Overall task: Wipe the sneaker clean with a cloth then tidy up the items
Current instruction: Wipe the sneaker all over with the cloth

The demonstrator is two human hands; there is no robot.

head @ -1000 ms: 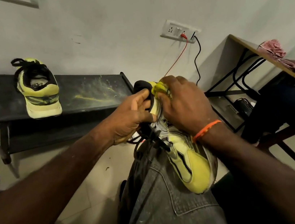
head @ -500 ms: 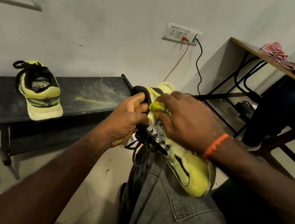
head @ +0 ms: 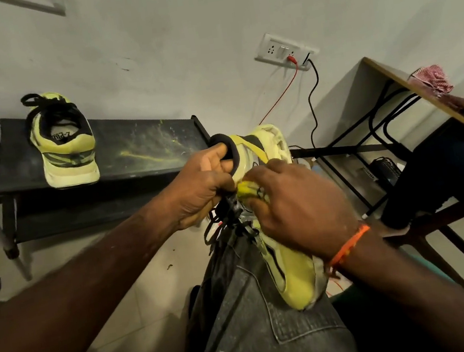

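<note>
Gripping the sneaker at centre frame by its collar, the left hand is curling tight; the right hand is pinching a yellow cloth against its side. Propped on the knee, the shoe risks slipping under harder rubbing.

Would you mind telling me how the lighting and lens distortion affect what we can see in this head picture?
Head view: dim, yellowish light; the wide lens bends the shoe rack and tilts the wall socket; both forearms loom dark in the foreground; the sneaker on the knee is sharp, while the cloth under the right hand is mostly hidden.
</note>
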